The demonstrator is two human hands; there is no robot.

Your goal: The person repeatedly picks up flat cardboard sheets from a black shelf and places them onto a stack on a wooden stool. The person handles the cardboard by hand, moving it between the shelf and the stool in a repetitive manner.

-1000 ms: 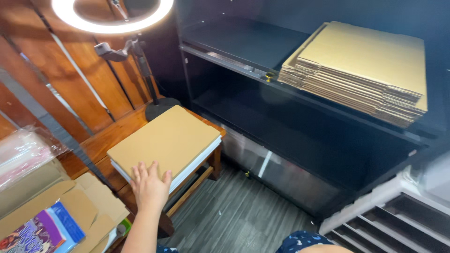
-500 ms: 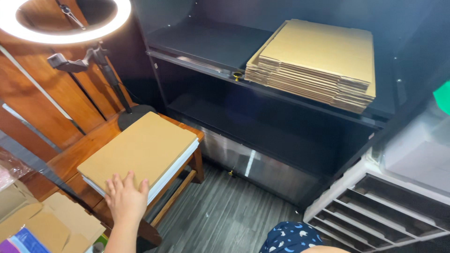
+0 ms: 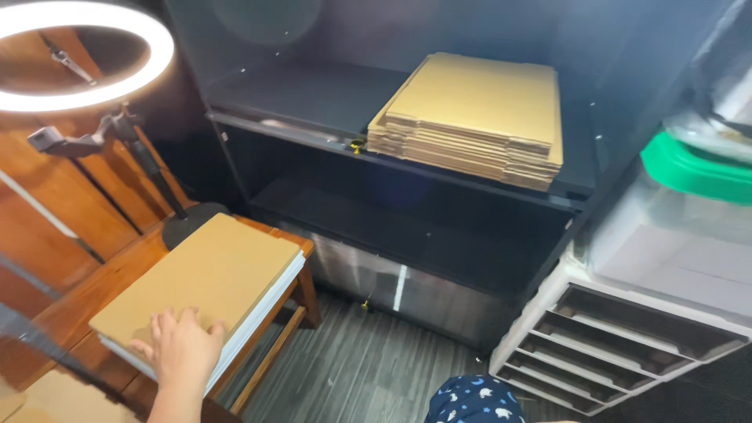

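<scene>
Cardboard (image 3: 207, 274), a flat brown sheet, lies on top of a thin white-edged stack on the wooden desk (image 3: 55, 317) at about 8 o'clock in the view. The left hand (image 3: 182, 351) rests palm down on the sheet's near corner, fingers spread and flat (pressing, not pinching). The right hand is out of sight, so its state cannot be told.

Just beyond the sheet, at 9 o'clock, a round black lamp base (image 3: 188, 222) stands on the desk, its pole rising to a glowing ring light (image 3: 86, 55) at 10 o'clock, with a wooden wall behind. A black shelf unit (image 3: 313, 102) fills the middle of the room; on its upper shelf, at 1 o'clock, sits a thick pile of flattened boxes (image 3: 474, 117). At 4 o'clock stands a white drawer rack (image 3: 619, 345) with dark open slots, and above it, at 3 o'clock, a clear bin with a green lid (image 3: 689, 168). The grey plank floor (image 3: 352, 368) shows at 6 o'clock beside a dark blue patterned cloth (image 3: 474, 399).
</scene>
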